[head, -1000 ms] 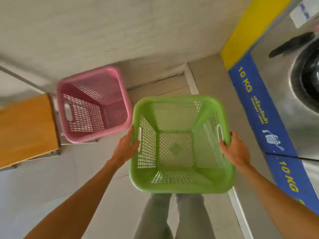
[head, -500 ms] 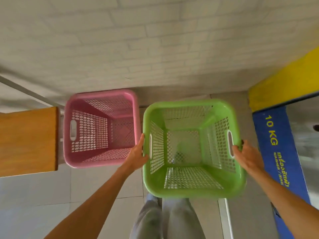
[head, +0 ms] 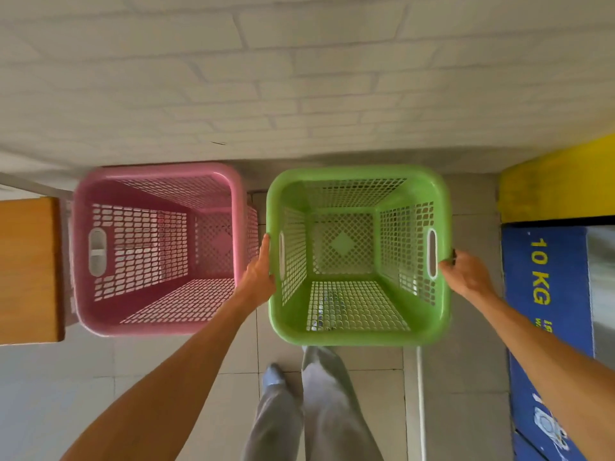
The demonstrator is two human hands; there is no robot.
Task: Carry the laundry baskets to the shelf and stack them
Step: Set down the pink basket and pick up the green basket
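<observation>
Head view, left to right: wooden shelf (head: 28,271); pink basket (head: 159,327) beside it, empty. Left hand (head: 258,277) grips the green basket (head: 359,337) at its left rim; right hand (head: 467,272) grips the right handle. Green basket is held above the floor, just beside the pink one. Blue "10 KG" panel (head: 545,294) at far right.

two laundry baskets – one pink basket (head: 159,251), one green basket (head: 357,257). two hands – left hand (head: 258,277), right hand (head: 466,276). one wooden surface (head: 28,271), one blue "10 kg" panel (head: 545,277).
</observation>
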